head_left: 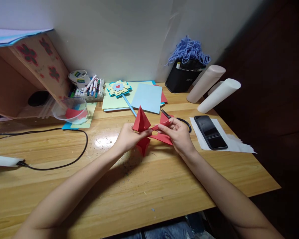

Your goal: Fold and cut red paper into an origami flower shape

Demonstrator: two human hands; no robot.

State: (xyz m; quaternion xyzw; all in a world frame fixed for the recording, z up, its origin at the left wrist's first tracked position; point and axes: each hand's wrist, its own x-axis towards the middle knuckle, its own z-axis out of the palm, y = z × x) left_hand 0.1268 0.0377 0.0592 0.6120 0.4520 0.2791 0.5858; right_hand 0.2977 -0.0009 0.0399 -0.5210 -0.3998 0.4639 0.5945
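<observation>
Between my hands is a folded red paper shape (pixel 141 120) with several pointed flaps, held a little above the wooden table. My left hand (pixel 132 136) pinches it near the middle, thumb on top. My right hand (pixel 177 133) grips a flap on the right side between thumb and fingers. Scissors (pixel 185 124) with black handles lie just behind my right hand, partly hidden by it and the paper. A paper flower (pixel 119 88) with a blue stem lies behind the red shape; the stem's lower end is hidden.
Paper sheets (pixel 147 97) lie at the back. A black pouch (pixel 181 78) topped with blue yarn and two white bottles (pixel 219 96) stand back right. A phone (pixel 210 132) rests on white paper. At left are a clear bowl (pixel 56 116), markers (pixel 93 87) and a cable (pixel 86 142).
</observation>
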